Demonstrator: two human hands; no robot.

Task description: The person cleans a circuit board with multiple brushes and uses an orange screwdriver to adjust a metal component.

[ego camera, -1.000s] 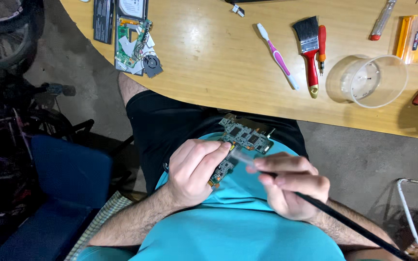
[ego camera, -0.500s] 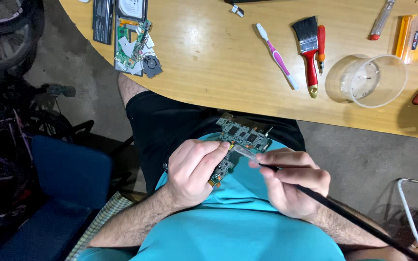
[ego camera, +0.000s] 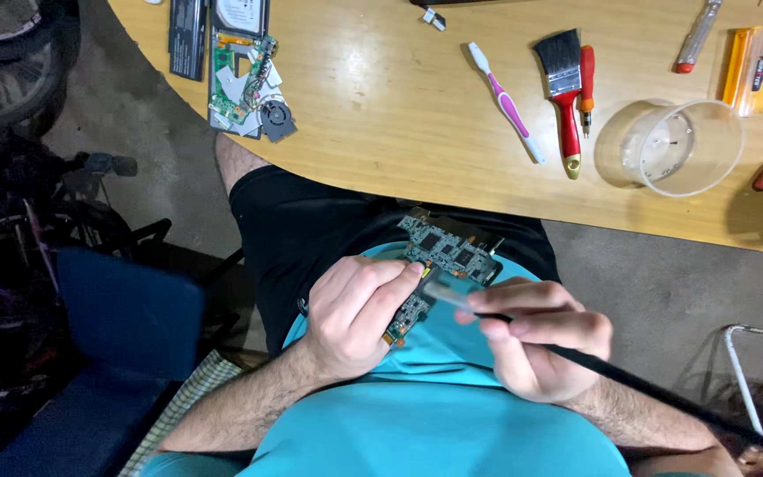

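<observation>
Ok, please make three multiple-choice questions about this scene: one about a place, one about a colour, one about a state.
1. Where is the green circuit board?
A. on the wooden table
B. in the left hand, over the lap
C. on the floor

2. What colour is the paintbrush handle?
A. red
B. blue
C. white

3. What state is the clear plastic cup in?
A. upright
B. lying on its side
C. held in a hand

Answers:
1 B, the left hand grips it below the table edge.
2 A, the handle is red.
3 B, its mouth faces sideways.
</observation>
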